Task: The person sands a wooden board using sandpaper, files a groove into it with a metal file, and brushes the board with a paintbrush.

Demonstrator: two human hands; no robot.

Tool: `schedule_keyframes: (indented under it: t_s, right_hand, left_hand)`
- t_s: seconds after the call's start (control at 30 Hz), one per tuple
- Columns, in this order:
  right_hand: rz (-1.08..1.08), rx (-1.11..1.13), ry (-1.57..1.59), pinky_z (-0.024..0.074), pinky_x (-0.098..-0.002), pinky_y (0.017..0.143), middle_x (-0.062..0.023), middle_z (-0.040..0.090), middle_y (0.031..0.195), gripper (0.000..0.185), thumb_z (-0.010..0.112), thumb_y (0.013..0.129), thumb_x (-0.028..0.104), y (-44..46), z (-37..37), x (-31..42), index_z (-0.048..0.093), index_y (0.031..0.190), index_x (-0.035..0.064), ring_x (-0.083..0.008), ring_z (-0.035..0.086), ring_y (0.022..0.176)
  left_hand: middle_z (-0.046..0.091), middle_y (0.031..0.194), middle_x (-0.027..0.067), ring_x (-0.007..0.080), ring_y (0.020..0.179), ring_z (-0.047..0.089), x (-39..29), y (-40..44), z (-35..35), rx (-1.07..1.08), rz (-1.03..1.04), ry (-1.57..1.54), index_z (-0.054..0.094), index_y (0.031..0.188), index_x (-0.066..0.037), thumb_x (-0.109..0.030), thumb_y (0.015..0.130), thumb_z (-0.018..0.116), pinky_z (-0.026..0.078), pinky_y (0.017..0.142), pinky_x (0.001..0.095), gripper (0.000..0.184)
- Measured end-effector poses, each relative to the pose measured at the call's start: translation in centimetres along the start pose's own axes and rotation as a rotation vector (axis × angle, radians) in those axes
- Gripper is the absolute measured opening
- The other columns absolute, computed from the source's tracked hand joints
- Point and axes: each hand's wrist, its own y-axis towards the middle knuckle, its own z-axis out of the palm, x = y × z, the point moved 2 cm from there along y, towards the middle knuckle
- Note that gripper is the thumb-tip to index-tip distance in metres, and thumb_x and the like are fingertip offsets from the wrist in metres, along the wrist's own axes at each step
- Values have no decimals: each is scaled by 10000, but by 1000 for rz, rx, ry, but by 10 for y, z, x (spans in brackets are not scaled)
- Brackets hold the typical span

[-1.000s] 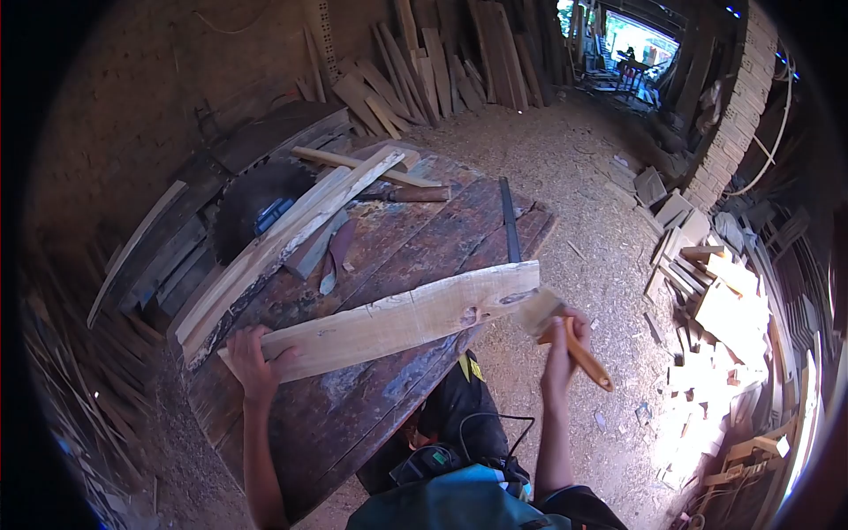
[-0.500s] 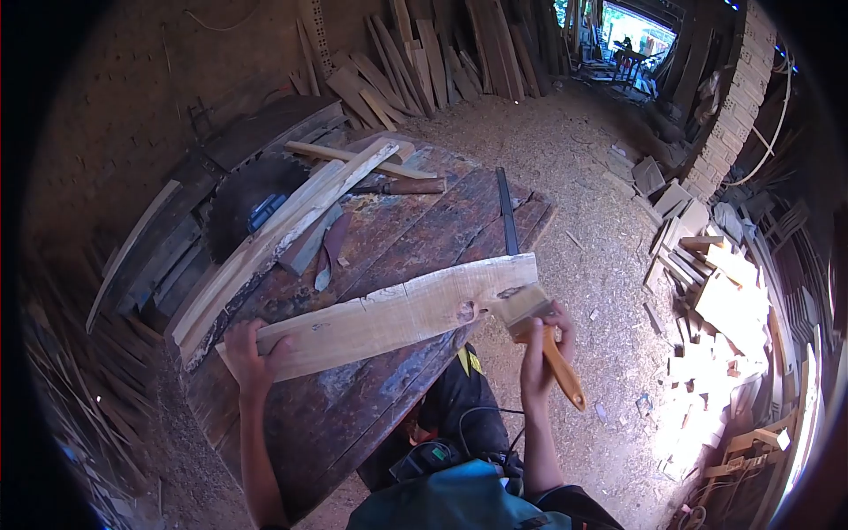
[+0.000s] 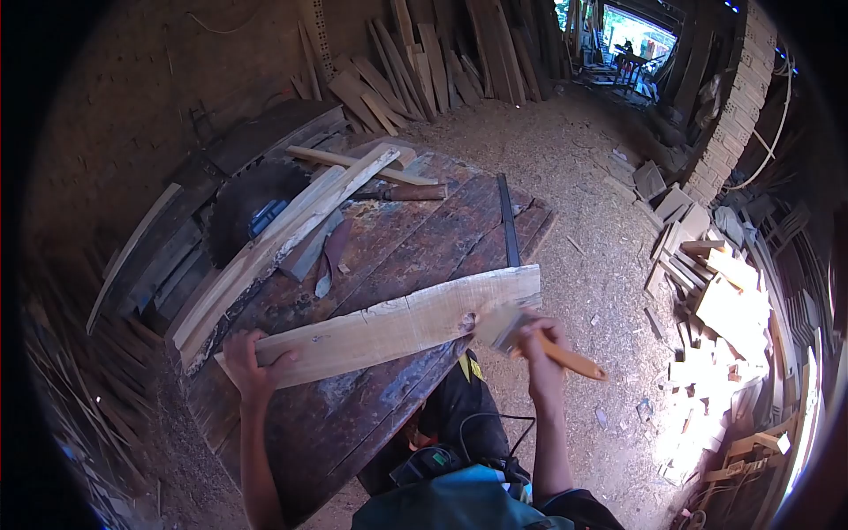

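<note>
A long pale wooden board [image 3: 380, 334] with a knot and a rough bark-like far edge lies across the stained workbench [image 3: 424, 231]. My left hand [image 3: 254, 364] is closed around the board's left end, thumb on its upper face. In my right hand [image 3: 545, 344] is a wide paintbrush [image 3: 572, 360], gripped near the base of its orange wooden handle. The pale bristles, slightly blurred, lie over the board near the knot toward its right end. Beyond the board, a dark metal bar [image 3: 508, 221] rests on the bench.
Long wood strips [image 3: 283, 238], a tool with a wooden handle [image 3: 415, 192] and a dark curved piece [image 3: 331, 252] lie on the bench. A large round saw blade [image 3: 231, 208] stands at its left. Scrap wood [image 3: 724, 283] is heaped at right; planks [image 3: 424, 66] lean behind.
The paintbrush has moved left and slightly down along the board toward the knot, its handle turning closer to horizontal. The board sits slightly lower in view. My left hand keeps its hold.
</note>
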Motion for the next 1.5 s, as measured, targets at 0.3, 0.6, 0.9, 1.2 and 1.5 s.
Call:
schedule_keyframes:
  t_s: [0.3,0.6,0.9,1.2,1.5]
  right_hand:
    - [26,-197,100,458,-277,752,-63,599,993,84,563,876,137,6,-18,-10,539,882,57,-127,554,860]
    - [152,-13,125,445,-305,816,-134,641,947,142,517,791,90,-11,-34,19,577,902,24,-173,582,850]
    - [90,-391,5,431,-300,693,-134,596,817,460,391,929,477,5,-89,36,479,740,67,-207,570,766]
    - [-118,-223,-561,339,-287,451,-20,452,500,400,579,872,255,43,-44,35,452,555,47,-116,433,468]
    - [67,-118,-222,353,-252,466,-5,480,539,369,549,907,269,4,12,32,498,635,26,-88,455,502]
  left_hand:
    - [530,861,92,313,844,521,-11,-8,-10,-56,127,180,498,994,-64,-512,574,782,399,777,470,676]
    - [537,886,110,349,819,543,-38,-69,-57,152,110,286,536,1035,-89,-387,726,693,416,780,515,458]
    - [501,992,75,297,896,490,-52,-67,-60,413,159,346,630,1065,-180,-634,678,573,398,768,464,599]
    - [447,933,94,301,856,492,-49,-76,-57,427,94,191,609,1126,-211,-648,663,591,412,722,475,637]
    - [409,1250,197,419,1131,410,-45,-66,-50,516,26,28,551,1206,-163,-539,661,663,373,901,547,671]
